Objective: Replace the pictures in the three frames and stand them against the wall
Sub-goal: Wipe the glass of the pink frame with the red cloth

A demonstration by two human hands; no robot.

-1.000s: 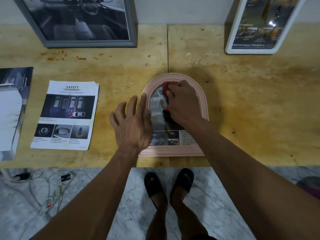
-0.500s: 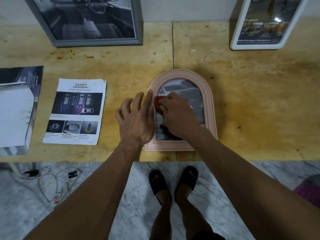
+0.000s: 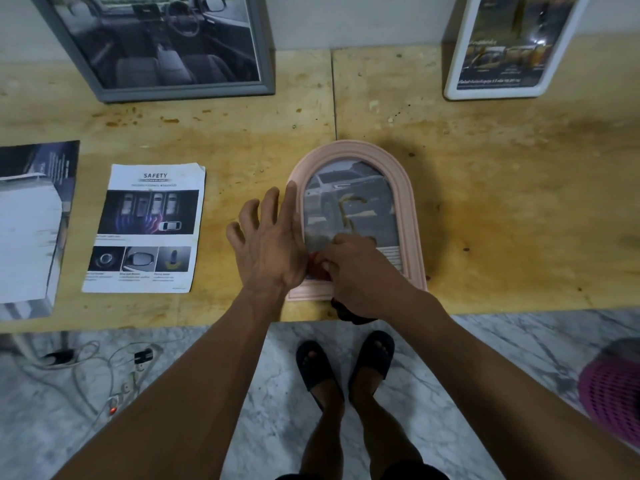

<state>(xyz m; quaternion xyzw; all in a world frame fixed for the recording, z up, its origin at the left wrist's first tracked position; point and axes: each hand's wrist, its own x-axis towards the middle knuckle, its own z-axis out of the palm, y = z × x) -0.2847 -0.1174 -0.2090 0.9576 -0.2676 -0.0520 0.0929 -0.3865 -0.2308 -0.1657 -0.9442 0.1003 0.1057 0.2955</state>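
The pink arched frame [image 3: 408, 188] lies flat, face up, at the near edge of the desk [image 3: 519, 202], right in front of me. It has a ribbed moulding, a rounded top and a straight bottom. Behind its glass sits a print of a pale pickup truck, with a block of text lines low on the right; a yellowish smear or reflection crosses the middle of the glass, and I cannot tell which it is.

My left hand [image 3: 273, 244] rests with fingers spread and straight against the frame's left rail, the forefinger lying along the moulding. My right hand [image 3: 360, 271] is curled over the frame's lower part, its grip closed on a red and dark cloth [image 3: 317, 270]; a dark bunch of it hangs out below my wrist, over the desk's edge.

The grey frame [image 3: 180, 90] stands leaning against the wall at the back left, showing a car interior, and the white frame [image 3: 498, 93] leans at the back right with a dark advert; both are cut off at the top. A SAFETY leaflet [image 3: 145, 230] lies flat to the left of my hands, and farther left a brochure [image 3: 31, 223] runs out of view.

My hands hide the pink frame's bottom left corner and much of the print's lower strip. The small text on the prints is too fine to read.
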